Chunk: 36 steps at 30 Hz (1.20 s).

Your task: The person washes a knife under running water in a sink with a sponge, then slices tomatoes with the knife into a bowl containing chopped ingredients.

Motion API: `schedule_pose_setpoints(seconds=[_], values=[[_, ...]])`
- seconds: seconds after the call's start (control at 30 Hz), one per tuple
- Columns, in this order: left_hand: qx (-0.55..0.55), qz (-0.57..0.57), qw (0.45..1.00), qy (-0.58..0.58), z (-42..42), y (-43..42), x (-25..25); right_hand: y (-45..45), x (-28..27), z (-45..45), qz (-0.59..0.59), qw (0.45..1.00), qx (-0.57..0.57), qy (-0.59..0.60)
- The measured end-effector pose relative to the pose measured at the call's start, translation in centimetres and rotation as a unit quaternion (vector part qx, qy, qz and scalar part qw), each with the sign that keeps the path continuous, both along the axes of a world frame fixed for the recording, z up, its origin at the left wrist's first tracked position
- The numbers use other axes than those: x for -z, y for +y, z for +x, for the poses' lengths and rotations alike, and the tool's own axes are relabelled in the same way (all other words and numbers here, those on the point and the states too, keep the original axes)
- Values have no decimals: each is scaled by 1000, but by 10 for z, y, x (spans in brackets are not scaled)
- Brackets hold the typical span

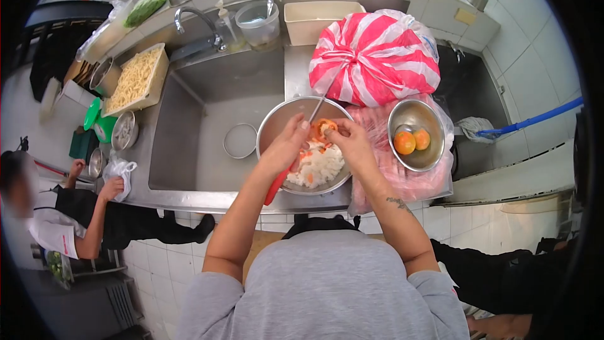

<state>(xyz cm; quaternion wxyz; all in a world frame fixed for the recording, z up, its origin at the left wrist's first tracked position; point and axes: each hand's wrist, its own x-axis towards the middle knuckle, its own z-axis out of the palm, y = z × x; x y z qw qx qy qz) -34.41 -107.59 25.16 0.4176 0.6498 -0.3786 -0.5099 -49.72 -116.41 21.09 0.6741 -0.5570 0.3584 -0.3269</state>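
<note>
Over a large metal bowl (270, 127), my left hand (288, 141) is closed on a knife (277, 186) with a red handle. The blade points up and away, past the bowl's far rim. My right hand (353, 145) pinches a cut tomato (324, 127), its red inside showing, close to the left fingertips. Below both hands lies a heap of white chopped food (318, 169), perhaps onion, with small tomato bits on it. To the right, a smaller metal bowl (415, 113) holds two whole orange-red tomatoes (404, 143).
A red-and-white striped bag (371, 56) and a pink plastic bag (390, 182) crowd the right. On the left are a deep sink (189, 145), with a metal ring inside, and a tray of noodles (160, 79). A co-worker (78, 214) stands at far left holding a white bag.
</note>
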Motion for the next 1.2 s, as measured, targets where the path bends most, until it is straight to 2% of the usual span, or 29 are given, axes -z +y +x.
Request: schedule_pose_setpoints(seconds=[0.07,0.1,0.13,0.23,0.33,0.43,0.53,0.57,0.67,0.7,0.8,0.9,1.0,1.1,1.2], values=[[34,14,998,-48,-2,6,-5,0,0,6,36,999,28,-20],[71,58,992,-82,-4,9,-22,1,-2,10,64,996,36,-45],[73,31,987,-137,-4,11,-13,2,-3,12,92,992,43,-71],[58,-65,939,-332,-12,21,11,5,-1,20,61,992,81,-69],[53,-33,941,-333,-13,22,3,11,-11,24,33,993,67,-87],[39,-53,955,-289,-3,8,-5,17,-6,26,40,998,-4,-52],[45,-49,982,-178,16,-2,8,31,-9,31,73,994,-2,-83],[71,-59,978,-185,16,3,12,25,-3,29,34,998,37,-44],[81,-55,944,-316,1,24,9,11,4,26,58,994,64,-64],[86,-23,958,-274,0,27,0,12,0,28,51,994,81,-60],[90,-17,960,-265,2,30,-2,13,-7,32,43,991,101,-78],[92,-48,946,-306,4,29,-2,12,-9,34,66,988,104,-94],[77,-42,960,-265,6,16,-8,14,-5,33,53,996,28,-59],[75,-16,980,-184,18,2,-2,28,-7,37,80,994,-6,-75],[101,-15,966,-235,6,16,-9,14,-4,30,79,993,42,-78]])
